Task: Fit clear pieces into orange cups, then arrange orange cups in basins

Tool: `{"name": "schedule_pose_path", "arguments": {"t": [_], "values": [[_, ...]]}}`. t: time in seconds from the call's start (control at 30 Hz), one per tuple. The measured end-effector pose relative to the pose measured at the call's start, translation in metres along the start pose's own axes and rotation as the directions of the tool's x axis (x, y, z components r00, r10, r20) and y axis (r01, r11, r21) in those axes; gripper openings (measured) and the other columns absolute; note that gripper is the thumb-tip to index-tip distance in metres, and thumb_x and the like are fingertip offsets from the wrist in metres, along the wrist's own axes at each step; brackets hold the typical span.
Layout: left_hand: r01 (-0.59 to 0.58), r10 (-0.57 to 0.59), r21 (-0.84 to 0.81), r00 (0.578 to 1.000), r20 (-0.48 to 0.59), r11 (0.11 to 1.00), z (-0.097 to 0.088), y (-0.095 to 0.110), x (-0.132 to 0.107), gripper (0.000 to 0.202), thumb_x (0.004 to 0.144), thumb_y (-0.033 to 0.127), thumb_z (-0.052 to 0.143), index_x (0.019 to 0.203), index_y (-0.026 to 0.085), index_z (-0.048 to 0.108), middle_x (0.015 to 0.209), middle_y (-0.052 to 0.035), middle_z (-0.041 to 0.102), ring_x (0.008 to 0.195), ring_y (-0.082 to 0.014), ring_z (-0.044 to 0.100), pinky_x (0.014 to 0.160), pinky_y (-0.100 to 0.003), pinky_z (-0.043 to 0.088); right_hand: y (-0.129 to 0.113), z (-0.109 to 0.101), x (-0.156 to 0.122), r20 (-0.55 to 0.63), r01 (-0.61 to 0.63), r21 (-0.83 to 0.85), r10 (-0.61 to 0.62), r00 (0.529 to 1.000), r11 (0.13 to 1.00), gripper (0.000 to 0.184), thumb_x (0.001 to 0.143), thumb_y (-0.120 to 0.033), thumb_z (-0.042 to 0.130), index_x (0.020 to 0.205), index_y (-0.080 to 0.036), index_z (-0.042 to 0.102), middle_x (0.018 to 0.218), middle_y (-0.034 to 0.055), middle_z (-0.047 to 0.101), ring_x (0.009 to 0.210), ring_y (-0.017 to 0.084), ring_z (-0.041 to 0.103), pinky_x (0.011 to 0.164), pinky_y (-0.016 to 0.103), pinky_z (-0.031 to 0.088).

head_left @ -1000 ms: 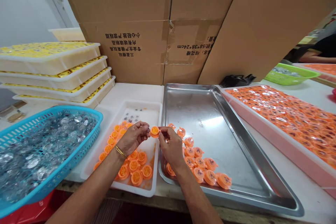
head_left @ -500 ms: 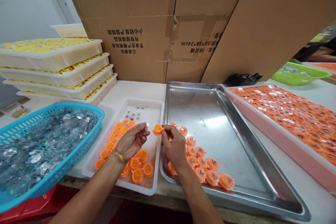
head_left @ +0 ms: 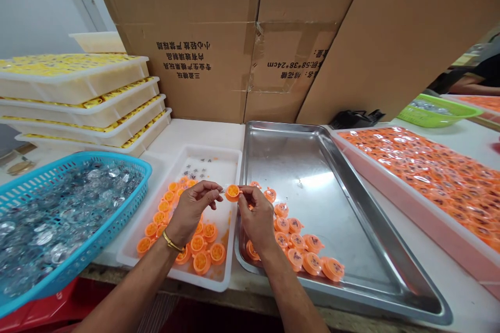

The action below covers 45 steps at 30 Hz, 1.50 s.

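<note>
Between finger and thumb, my right hand point(head_left: 255, 213) pinches a small orange plastic cup point(head_left: 233, 192) with yellow-orange bits inside. Close to the cup's left side, my left hand point(head_left: 195, 208) grips a small clear plastic lid point(head_left: 223, 192), seen nearly edge-on. Both hands are raised over the right side of a white tray point(head_left: 230, 166), where several orange cups point(head_left: 201, 262) with the same filling stand open-topped. To the right lies a metal tray point(head_left: 289, 156); on its near left part sit several orange cups with clear printed covers point(head_left: 312, 263).
A blue basket point(head_left: 146, 166) of clear plastic lids stands at the left. Stacked cream trays point(head_left: 113, 80) of yellow items rise behind it. Cardboard boxes point(head_left: 187, 0) wall the back. At right are a long tray point(head_left: 371, 166) of orange pieces, a green basket point(head_left: 437, 117) and another person's arm point(head_left: 474, 85).
My left hand has turned over, from palm partly up to knuckles up, with the lid tilted to edge-on beside the cup. My right hand still holds the cup in nearly the same place.
</note>
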<state>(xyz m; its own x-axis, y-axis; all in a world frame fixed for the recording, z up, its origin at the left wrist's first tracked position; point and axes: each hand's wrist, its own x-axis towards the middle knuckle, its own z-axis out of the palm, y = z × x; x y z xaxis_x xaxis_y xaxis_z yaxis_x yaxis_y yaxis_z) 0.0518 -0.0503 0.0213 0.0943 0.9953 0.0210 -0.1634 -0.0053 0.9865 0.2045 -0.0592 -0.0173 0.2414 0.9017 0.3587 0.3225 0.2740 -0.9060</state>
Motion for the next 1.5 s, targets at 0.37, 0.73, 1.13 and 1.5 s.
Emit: {"name": "schedule_pose_path", "arguments": {"t": [0.37, 0.73, 1.13, 1.5], "values": [[0.296, -0.367, -0.461, 0.928, -0.071, 0.836, 0.006, 0.0, 0.007, 0.015, 0.069, 0.016, 0.073, 0.081, 0.012, 0.064, 0.068, -0.0006, 0.064, 0.059, -0.0083, 0.063, 0.046, -0.013, 0.046, 0.0, 0.0, 0.0, 0.011, 0.023, -0.003, -0.023, 1.0, 1.0, 0.012, 0.083, -0.024, 0.053, 0.089, -0.019, 0.062, 0.088, 0.0053, 0.068, 0.077, 0.017, 0.063, 0.07, 0.03, 0.051], [0.294, -0.403, -0.483, 0.905, -0.136, 0.825, 0.023, -0.004, 0.007, 0.007, 0.072, 0.008, 0.068, 0.075, 0.011, 0.062, 0.068, -0.0014, 0.067, 0.061, -0.0102, 0.067, 0.049, -0.013, 0.05, -0.001, 0.0, 0.0, 0.002, 0.025, -0.006, -0.025, 1.0, 1.0, 0.011, 0.084, -0.022, 0.051, 0.088, -0.019, 0.062, 0.089, 0.005, 0.068, 0.078, 0.016, 0.064, 0.072, 0.03, 0.052], [0.176, -0.241, -0.248, 0.935, -0.259, 0.953, 0.045, -0.026, 0.004, 0.043, 0.06, 0.03, 0.076, 0.094, 0.013, 0.056, 0.06, 0.0018, 0.062, 0.047, -0.0091, 0.058, 0.042, -0.016, 0.037, 0.0, 0.001, 0.0, -0.031, 0.021, -0.031, -0.022, 0.999, 0.999, 0.008, 0.082, -0.019, 0.052, 0.08, -0.018, 0.06, 0.087, 0.0045, 0.065, 0.078, 0.015, 0.061, 0.068, 0.028, 0.05], [0.14, -0.119, 0.065, 0.96, -0.253, 0.988, 0.048, -0.028, 0.008, 0.033, 0.071, 0.035, 0.062, 0.094, 0.012, 0.06, 0.054, 0.0039, 0.055, 0.043, -0.0094, 0.055, 0.037, -0.016, 0.037, 0.004, 0.001, 0.0, -0.029, 0.133, -0.114, -0.137, 0.99, 0.984, 0.009, 0.081, -0.013, 0.052, 0.076, -0.019, 0.056, 0.09, 0.006, 0.061, 0.084, 0.016, 0.059, 0.07, 0.029, 0.05]]}}
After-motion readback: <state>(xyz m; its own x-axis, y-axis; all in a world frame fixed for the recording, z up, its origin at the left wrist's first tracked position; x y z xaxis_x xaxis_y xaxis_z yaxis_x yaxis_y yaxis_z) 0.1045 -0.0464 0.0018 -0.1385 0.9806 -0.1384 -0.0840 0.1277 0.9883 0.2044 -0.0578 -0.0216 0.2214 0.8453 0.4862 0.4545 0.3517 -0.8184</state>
